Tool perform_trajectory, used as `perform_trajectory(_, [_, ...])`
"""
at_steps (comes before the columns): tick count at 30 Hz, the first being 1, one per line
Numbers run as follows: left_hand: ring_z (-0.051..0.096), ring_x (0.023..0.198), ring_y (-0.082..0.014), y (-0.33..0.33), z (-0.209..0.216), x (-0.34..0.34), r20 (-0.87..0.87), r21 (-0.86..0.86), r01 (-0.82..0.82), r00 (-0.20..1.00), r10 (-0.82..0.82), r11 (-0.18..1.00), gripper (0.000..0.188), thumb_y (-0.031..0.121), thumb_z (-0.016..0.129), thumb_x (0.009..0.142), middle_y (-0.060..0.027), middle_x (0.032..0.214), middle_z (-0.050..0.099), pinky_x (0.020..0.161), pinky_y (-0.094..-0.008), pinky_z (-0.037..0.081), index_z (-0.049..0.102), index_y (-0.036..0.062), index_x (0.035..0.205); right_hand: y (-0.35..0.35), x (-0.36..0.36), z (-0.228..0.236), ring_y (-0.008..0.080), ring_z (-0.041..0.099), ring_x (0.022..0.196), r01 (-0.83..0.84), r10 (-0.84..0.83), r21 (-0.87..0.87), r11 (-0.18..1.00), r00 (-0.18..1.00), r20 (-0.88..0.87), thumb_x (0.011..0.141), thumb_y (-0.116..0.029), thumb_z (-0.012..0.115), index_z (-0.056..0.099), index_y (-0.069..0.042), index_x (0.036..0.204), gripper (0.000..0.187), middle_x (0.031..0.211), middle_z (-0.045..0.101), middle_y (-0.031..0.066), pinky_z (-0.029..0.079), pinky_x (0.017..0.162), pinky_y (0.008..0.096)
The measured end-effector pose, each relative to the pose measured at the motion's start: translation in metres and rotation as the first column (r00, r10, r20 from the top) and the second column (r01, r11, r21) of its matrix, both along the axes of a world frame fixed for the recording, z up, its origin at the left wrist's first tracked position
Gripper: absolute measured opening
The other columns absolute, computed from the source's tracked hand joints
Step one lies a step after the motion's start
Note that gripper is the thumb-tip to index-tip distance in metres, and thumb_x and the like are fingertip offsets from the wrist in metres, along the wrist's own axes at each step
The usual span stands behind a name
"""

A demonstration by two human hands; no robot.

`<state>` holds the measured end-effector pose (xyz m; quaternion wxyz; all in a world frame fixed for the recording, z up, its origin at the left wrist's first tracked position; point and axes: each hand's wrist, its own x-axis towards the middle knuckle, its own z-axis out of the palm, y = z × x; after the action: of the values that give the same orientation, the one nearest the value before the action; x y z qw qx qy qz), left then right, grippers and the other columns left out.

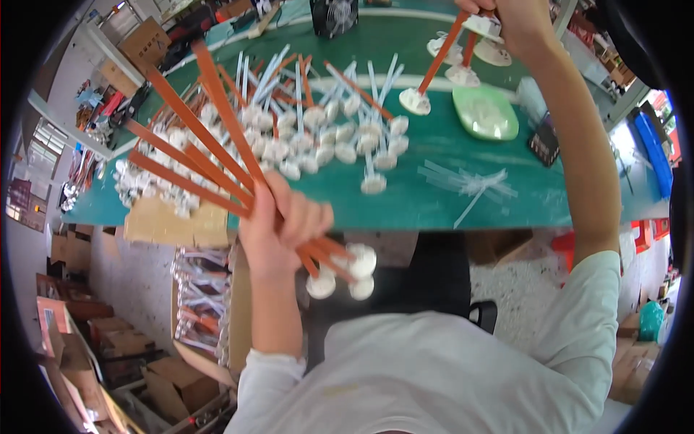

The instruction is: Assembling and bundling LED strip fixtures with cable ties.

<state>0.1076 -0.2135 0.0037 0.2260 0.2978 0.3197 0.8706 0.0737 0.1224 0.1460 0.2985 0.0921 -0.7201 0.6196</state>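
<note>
My left hand (282, 224) is closed round a fanned bundle of orange-brown strips (225, 108). White round end pieces (361, 288) hang below the fist, over the table's front edge. At the upper right, my right hand (524, 25) is partly cut off by the picture's top. Its fingers pinch the upper end of an orange strip with a white round end (414, 102). Another orange strip (468, 52) stands close by on a white round piece. Beside these lies a pale green dish (486, 113) with white material in it.
A heap of white-ended strips (311, 137), some orange and some pale, covers the green table's (340, 199) left and middle. Loose clear strips (473, 182) lie at right. A black fan (335, 16) stands at the back. Below are a carton of strips (202, 304) and a black chair (434, 282).
</note>
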Motion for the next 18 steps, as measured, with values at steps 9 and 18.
perform_trajectory(9, [0.031,0.043,-0.0081,0.017,0.052,-0.017,-0.438,-0.075,-0.363,0.849,0.296,0.929,0.025,0.024,0.046,0.102,0.0034,0.051,0.035,0.048,-0.0260,0.030,0.047,0.0075,0.083,-0.140,0.076,-0.086,0.0076,0.042,0.052,-0.175,0.212,-0.242,0.954,0.968,0.136,0.099,-0.021,0.051,0.048,-0.009,0.091,0.015,0.063,0.044,-0.0029,0.034,0.046,0.0251])
perform_trajectory(18, [0.029,0.047,-0.0094,0.033,0.023,-0.032,-0.469,-0.046,-0.613,0.710,0.525,0.788,0.030,0.020,0.044,0.103,0.0013,0.053,0.033,0.049,-0.0272,0.032,0.043,0.0069,0.076,-0.142,0.080,-0.130,0.0126,0.051,0.062,0.057,-0.039,0.178,0.982,0.994,-0.102,0.094,-0.019,0.057,0.053,-0.003,0.092,0.017,0.068,0.054,0.0038,0.042,0.058,0.0304])
